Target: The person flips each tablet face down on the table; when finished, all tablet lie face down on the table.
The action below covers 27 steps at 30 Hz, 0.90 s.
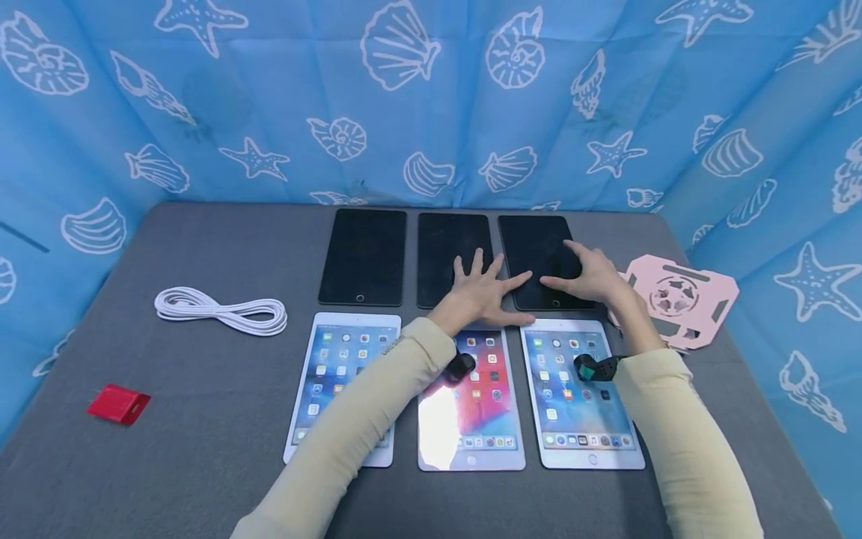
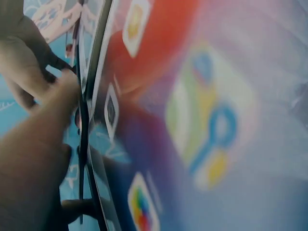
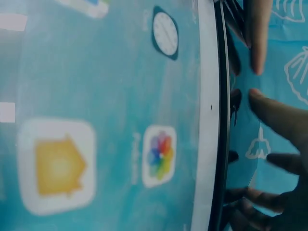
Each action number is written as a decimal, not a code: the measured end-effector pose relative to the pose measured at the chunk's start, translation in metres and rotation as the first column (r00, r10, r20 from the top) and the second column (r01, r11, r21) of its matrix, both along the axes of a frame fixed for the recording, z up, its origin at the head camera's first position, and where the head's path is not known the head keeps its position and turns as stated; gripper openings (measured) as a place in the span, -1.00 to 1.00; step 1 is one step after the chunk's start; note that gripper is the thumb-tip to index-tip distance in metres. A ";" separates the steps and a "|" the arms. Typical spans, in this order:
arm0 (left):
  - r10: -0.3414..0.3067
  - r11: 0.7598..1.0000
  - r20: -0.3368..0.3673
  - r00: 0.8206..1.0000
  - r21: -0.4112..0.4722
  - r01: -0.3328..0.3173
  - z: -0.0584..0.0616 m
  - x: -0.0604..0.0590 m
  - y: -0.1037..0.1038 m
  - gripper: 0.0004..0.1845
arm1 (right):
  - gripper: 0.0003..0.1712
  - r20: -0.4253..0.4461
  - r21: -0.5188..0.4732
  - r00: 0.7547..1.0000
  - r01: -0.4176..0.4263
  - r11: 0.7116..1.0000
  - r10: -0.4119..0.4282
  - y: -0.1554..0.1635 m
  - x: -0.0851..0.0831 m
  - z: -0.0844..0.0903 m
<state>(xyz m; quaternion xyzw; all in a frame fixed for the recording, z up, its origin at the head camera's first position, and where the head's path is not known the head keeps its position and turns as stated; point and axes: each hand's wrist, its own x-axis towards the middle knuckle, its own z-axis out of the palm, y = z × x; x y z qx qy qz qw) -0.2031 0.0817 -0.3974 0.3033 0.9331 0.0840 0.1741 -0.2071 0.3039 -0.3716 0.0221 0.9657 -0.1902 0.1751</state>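
Three black-screened tablets form the back row: left (image 1: 364, 258), middle (image 1: 447, 243) and right (image 1: 532, 239). In front lie three white-framed tablets with lit home screens: left (image 1: 337, 359), middle (image 1: 494, 408) and right (image 1: 579, 419). My left hand (image 1: 480, 293) is spread, fingers apart, over the gap between the rows, near the middle and right black tablets. Over the right half of the right black tablet, my right hand (image 1: 592, 275) holds thumb and fingers apart. Contact with the glass cannot be judged. Lit screens (image 2: 192, 120) (image 3: 106, 96) fill much of both wrist views.
A coiled white cable (image 1: 222, 311) and a small red packet (image 1: 120, 404) lie on the grey table (image 1: 202, 464) at left. Beside my right wrist sits a pink plate with cutouts (image 1: 700, 299), partly covered. A blue shell-patterned curtain (image 1: 283, 90) borders the table.
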 end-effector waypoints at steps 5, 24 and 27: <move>0.000 0.999 -0.026 1.000 -0.032 -0.001 -0.001 0.001 0.002 -0.09 | 0.23 0.094 0.078 0.995 0.034 0.996 -0.041 -0.002 0.001 0.002; 0.049 0.998 -0.103 0.994 0.036 -0.045 -0.010 -0.002 0.010 -0.24 | 0.33 0.140 -0.184 0.966 0.240 0.953 -0.217 0.004 -0.001 -0.011; 0.050 0.998 -0.106 0.993 0.038 -0.047 -0.010 -0.003 0.010 -0.24 | 0.35 0.152 -0.241 0.963 0.252 0.937 -0.220 0.006 0.000 -0.010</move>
